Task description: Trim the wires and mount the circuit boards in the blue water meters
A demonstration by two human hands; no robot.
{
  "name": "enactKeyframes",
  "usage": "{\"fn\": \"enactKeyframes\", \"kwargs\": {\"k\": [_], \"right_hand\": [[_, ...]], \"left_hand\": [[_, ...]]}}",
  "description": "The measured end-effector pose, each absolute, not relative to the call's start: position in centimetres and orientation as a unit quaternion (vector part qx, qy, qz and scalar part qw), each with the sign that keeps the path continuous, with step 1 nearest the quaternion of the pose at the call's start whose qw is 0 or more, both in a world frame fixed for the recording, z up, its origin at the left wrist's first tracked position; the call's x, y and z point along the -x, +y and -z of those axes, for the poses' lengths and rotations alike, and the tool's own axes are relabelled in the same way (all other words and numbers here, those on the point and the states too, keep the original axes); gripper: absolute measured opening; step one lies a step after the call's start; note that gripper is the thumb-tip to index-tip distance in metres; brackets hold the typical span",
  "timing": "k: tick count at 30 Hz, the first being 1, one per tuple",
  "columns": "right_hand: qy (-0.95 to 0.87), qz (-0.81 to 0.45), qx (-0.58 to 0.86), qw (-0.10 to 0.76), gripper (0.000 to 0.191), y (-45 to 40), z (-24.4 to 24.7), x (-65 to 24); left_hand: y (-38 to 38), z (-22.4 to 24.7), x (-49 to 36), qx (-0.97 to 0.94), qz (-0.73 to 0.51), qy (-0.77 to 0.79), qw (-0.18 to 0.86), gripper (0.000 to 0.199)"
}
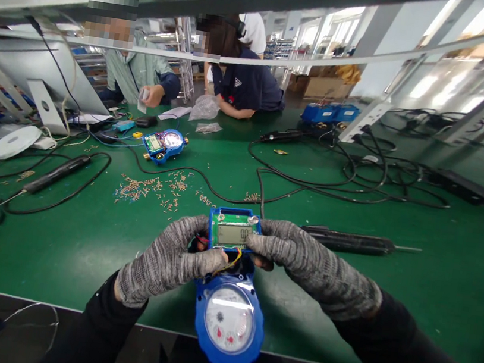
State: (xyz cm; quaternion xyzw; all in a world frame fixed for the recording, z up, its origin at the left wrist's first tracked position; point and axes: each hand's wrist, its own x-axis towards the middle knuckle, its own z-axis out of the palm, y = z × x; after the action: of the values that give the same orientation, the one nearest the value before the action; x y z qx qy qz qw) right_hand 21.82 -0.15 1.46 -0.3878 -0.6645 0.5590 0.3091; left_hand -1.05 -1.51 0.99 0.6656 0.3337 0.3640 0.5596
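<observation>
A blue water meter with a round dial and a brass end lies at the table's front edge, close to my body. At its far end sits a green circuit board with a small display in a blue housing. My left hand, in a grey knitted glove, grips the left side of that housing, thumb by the yellow and red wires. From the right, my right hand, gloved alike, holds the other side with its thumb over the board's edge. The fingers beneath are partly hidden.
Loose small screws are scattered beyond my hands. A black electric screwdriver lies right, another left. A second blue meter stands farther back. Black cables coil at the right. Two people are across the table.
</observation>
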Motion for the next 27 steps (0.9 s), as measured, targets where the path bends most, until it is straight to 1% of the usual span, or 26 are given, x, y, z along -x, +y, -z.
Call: {"fn": "enactKeyframes", "kwargs": {"k": [2,6,8,12,16,18,20,24,25,27], "right_hand": [[-0.669,-0.552,0.390,0.308,0.027,-0.1,-1.6,-22.0],[-0.673,-0.553,0.387,0.304,0.023,-0.2,-2.0,-22.0],[-0.674,-0.555,0.382,0.303,0.022,-0.2,-2.1,-22.0],[-0.674,-0.557,0.376,0.308,0.022,-0.1,-2.1,-22.2],[-0.678,-0.558,0.384,0.286,0.024,0.0,-1.7,-22.7],[-0.676,-0.558,0.392,0.281,0.027,0.0,-1.4,-22.7],[-0.667,-0.566,0.396,0.281,0.030,0.1,-1.1,-22.7],[-0.654,-0.583,0.398,0.272,0.036,0.4,-0.5,-22.5],[-0.653,-0.583,0.400,0.270,0.037,0.4,-0.5,-22.5],[-0.653,-0.584,0.403,0.266,0.040,0.5,-0.6,-22.4]], "left_hand": [[-1.5,-1.4,1.4,-0.670,-0.354,0.350,0.551,0.039],[-0.5,-2.7,1.8,-0.645,-0.266,0.281,0.659,0.039],[0.1,-3.3,1.8,-0.643,-0.222,0.261,0.685,0.035],[0.8,-4.0,1.7,-0.665,-0.178,0.263,0.676,0.033],[0.2,-3.0,1.4,-0.662,-0.217,0.261,0.668,0.036],[-0.4,-1.7,1.3,-0.655,-0.265,0.286,0.647,0.035],[-1.0,0.0,1.1,-0.657,-0.334,0.329,0.591,0.032],[-1.4,2.8,0.6,-0.681,-0.491,0.388,0.379,0.012],[-1.4,3.1,0.5,-0.681,-0.512,0.389,0.349,0.012],[-1.3,3.5,0.2,-0.675,-0.527,0.385,0.344,0.021]]}}
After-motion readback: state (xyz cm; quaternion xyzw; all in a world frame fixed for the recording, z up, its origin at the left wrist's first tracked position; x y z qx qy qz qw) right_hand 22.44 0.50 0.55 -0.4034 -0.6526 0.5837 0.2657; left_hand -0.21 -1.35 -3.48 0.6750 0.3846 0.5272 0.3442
